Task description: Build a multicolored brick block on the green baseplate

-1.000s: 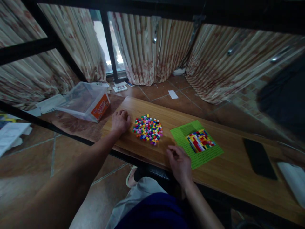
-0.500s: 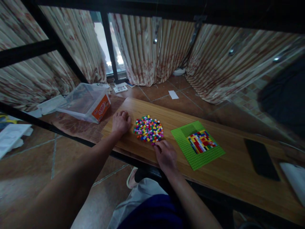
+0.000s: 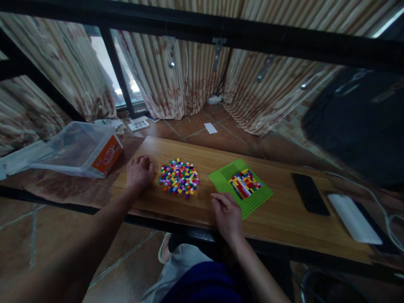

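My left hand (image 3: 139, 171) rests palm down on the wooden tabletop, its fingers curled in, with no object showing in it. Just to its right lies a loose pile of small, many-coloured toy bricks (image 3: 179, 178). My right hand (image 3: 227, 214) is over the table between that pile and a green baseplate (image 3: 257, 204), close to the plate's near left edge. Its thumb and fingers are pinched together; anything between them is too small or hidden to make out. On the baseplate sits a patch of fitted bricks (image 3: 245, 184) in red, white, yellow, blue and other colours.
A clear plastic bin (image 3: 74, 147) with an orange label stands beyond the table's left end. Towards the right lie a black phone (image 3: 310, 193) and a white slab-like device (image 3: 353, 219) near a white cable (image 3: 375, 195). A dark table bar (image 3: 195, 21) crosses the top.
My right hand first went left to the pile's near edge, then came back right to beside the baseplate, fingers pinched. My left hand stayed in place. The camera view turned to the right.
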`<act>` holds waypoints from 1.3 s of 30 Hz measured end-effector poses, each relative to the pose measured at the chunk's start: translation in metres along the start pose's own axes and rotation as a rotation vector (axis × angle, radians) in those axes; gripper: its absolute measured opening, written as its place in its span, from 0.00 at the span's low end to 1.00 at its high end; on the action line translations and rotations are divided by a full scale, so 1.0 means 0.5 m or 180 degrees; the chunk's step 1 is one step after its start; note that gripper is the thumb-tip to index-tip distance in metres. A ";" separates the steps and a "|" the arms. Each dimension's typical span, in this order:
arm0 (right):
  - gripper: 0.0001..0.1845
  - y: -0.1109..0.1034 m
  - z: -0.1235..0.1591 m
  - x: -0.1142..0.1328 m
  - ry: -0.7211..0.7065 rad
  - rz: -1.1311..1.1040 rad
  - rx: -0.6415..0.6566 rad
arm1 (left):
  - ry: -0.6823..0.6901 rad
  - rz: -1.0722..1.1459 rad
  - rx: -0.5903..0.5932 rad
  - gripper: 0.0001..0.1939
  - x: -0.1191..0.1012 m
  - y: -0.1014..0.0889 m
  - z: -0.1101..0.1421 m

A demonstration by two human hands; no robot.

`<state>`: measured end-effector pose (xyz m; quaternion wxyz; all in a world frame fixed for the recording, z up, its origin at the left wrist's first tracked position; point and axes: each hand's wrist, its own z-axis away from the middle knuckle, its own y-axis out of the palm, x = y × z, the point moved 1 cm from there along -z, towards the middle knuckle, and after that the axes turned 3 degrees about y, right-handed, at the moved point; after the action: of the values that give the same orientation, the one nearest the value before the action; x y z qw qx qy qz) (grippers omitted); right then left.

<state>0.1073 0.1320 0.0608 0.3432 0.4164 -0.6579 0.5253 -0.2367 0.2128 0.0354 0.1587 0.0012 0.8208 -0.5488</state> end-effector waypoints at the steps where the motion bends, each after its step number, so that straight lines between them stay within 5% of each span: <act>1: 0.12 -0.021 -0.002 -0.009 0.0198 -0.0184 -0.0161 | 0.0009 0.0014 0.0001 0.20 0.001 0.000 -0.001; 6: 0.17 -0.129 -0.023 -0.073 0.1161 -0.1005 -0.1051 | 0.0092 0.0052 -0.0041 0.20 0.001 -0.001 -0.004; 12: 0.23 -0.211 -0.054 -0.110 0.1228 -0.0641 -0.1478 | 0.0021 0.0053 -0.0001 0.21 0.000 -0.003 -0.005; 20: 0.25 -0.214 -0.078 -0.106 0.0710 0.0802 -0.1236 | 0.0093 -0.0007 0.0043 0.21 0.001 -0.005 -0.007; 39: 0.22 -0.218 -0.099 -0.111 0.0376 0.1199 -0.1133 | 0.0132 -0.0023 -0.0006 0.21 0.004 -0.002 -0.003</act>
<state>0.2303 0.1798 0.0665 0.3450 0.1883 -0.7847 0.4793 -0.2391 0.2137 0.0363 0.1397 0.0095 0.8244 -0.5484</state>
